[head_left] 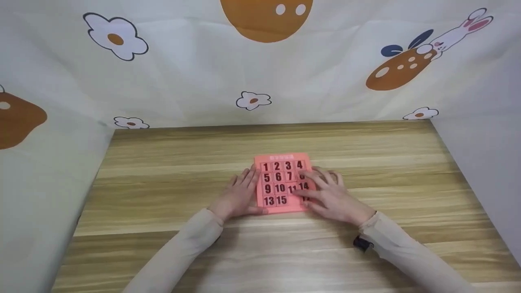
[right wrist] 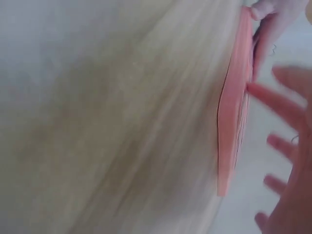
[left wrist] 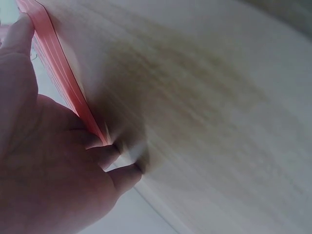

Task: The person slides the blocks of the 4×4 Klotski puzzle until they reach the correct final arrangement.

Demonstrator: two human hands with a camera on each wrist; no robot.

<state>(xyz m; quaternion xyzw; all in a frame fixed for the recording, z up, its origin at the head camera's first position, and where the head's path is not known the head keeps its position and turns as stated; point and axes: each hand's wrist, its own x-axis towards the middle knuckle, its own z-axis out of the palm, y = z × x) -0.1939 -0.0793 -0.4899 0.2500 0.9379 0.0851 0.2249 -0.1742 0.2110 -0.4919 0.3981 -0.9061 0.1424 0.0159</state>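
Note:
A pink sliding number puzzle [head_left: 281, 157] lies flat on the table, its tiles printed with black numbers. My left hand [head_left: 238, 195] rests along its left side with fairly straight fingers, the thumb at the lower left corner. In the left wrist view, several fingertips [left wrist: 129, 176] touch the table beside the puzzle. Over the puzzle's right side, my right hand [head_left: 333, 199] has its fingers spread, one fingertip at the 11 tile [head_left: 291, 189]. That tile sits slightly lower than the 10 tile [head_left: 280, 188]. A gap shows right of the 15 tile [head_left: 281, 200]. The right hand partly covers the right column.
The wooden table [head_left: 171, 171] stretches around the puzzle. A pale patterned cloth [head_left: 183, 81] hangs behind the table's back edge, and pale walls stand at both sides. A dark band [head_left: 362, 243] is at the right wrist.

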